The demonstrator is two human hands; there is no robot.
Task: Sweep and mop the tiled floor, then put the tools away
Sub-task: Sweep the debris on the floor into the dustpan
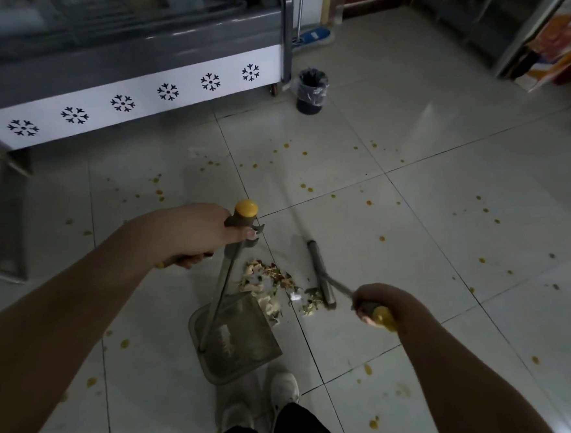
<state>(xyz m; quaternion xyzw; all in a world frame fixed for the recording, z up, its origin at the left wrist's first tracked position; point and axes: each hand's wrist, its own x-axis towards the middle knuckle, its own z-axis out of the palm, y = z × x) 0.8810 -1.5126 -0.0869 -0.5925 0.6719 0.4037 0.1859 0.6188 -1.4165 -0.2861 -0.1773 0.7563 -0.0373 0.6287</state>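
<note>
My left hand grips the yellow-capped top of a long-handled grey dustpan, whose pan rests on the tiled floor in front of my white shoes. My right hand grips the yellow-tipped handle of a broom, whose grey head stands just right of a pile of scraps. The pile lies at the dustpan's open lip, some of it touching the pan. Orange-yellow drops are scattered over the tiles.
A grey and white display freezer with snowflake marks runs along the back left. A small black bin with a liner stands at its right end. A blue flat mop leans behind it. Glass-fronted cabinets stand at the right.
</note>
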